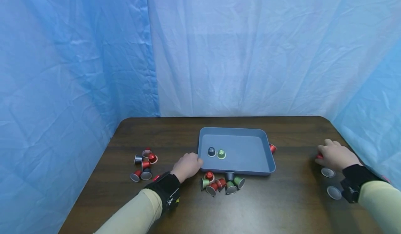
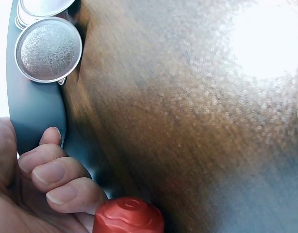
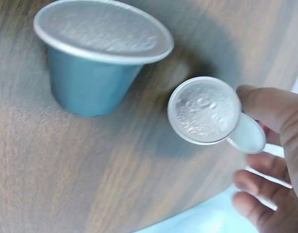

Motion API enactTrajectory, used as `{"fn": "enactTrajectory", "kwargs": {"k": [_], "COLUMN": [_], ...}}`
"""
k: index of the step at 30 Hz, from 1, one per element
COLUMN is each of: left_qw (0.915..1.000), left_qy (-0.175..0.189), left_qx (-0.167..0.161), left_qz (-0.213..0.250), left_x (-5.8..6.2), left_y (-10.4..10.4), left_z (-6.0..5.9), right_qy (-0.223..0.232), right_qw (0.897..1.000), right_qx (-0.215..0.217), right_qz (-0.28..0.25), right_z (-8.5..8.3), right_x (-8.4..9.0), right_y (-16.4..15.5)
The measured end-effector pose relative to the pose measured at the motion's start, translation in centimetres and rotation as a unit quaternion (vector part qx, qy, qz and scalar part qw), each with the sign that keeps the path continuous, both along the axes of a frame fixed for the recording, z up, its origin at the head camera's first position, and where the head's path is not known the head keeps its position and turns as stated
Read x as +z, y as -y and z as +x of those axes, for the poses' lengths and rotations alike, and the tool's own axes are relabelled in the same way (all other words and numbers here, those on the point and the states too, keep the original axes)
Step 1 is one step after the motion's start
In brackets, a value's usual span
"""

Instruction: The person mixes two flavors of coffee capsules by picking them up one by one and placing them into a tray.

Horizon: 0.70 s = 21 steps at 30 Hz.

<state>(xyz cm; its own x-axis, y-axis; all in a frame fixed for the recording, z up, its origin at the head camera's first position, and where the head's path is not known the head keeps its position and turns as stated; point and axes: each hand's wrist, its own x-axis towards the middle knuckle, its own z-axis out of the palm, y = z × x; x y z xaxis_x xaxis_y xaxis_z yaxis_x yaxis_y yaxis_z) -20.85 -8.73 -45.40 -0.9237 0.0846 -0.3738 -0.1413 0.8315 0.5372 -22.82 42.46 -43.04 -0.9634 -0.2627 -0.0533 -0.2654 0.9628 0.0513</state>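
Observation:
My left hand [image 1: 188,166] grips the left front corner of a blue-grey tray [image 1: 241,168], its fingers curled at the rim. Inside the tray stand a dark blue coffee capsule [image 1: 211,152] and a green coffee capsule [image 1: 221,154]. Far to the right, my right hand [image 1: 338,155] pinches a red coffee capsule [image 1: 319,155] between thumb and fingers, mostly hidden by the hand. Right by the thumb, in the right wrist view, is a silver-lidded capsule [image 3: 204,110]. A teal capsule [image 3: 93,80] lies closer to that wrist camera.
Several red, green and dark capsules [image 1: 220,184] cluster before the tray's front edge. Another group [image 1: 146,164] lies at the left, with a red capsule [image 2: 129,216] near my left hand. One red capsule [image 1: 273,148] sits against the tray's right side. Blue curtains [image 1: 232,53] surround the table.

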Motion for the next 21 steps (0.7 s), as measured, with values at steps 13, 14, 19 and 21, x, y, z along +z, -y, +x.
{"fn": "enactTrajectory", "kwargs": {"k": [13, 14, 19, 21], "left_qw": [0.9999, 0.9999, 1.0, 1.0], "left_qy": [-0.006, -0.006, -0.001, 0.001], "left_qx": [-0.007, -0.007, -0.002, 0.0], "left_qz": [-0.006, -0.005, -0.002, -0.001], "left_x": [0.2, 0.3, 0.3, 0.3], "left_y": [0.0, 0.0, -0.1, -0.1], "left_z": [0.1, 0.1, 0.1, 0.1], "right_qy": [-0.009, -0.007, 0.01, 0.019], "right_qw": [0.998, 0.998, 0.997, 0.996], "right_qx": [0.034, 0.034, 0.028, 0.024], "right_qz": [-0.048, -0.055, -0.073, -0.078], "right_z": [0.0, 0.0, 0.0, 0.0], "right_x": [1.8, 2.0, 3.2, 3.7], "right_y": [2.1, 2.3, 3.0, 3.3]}}
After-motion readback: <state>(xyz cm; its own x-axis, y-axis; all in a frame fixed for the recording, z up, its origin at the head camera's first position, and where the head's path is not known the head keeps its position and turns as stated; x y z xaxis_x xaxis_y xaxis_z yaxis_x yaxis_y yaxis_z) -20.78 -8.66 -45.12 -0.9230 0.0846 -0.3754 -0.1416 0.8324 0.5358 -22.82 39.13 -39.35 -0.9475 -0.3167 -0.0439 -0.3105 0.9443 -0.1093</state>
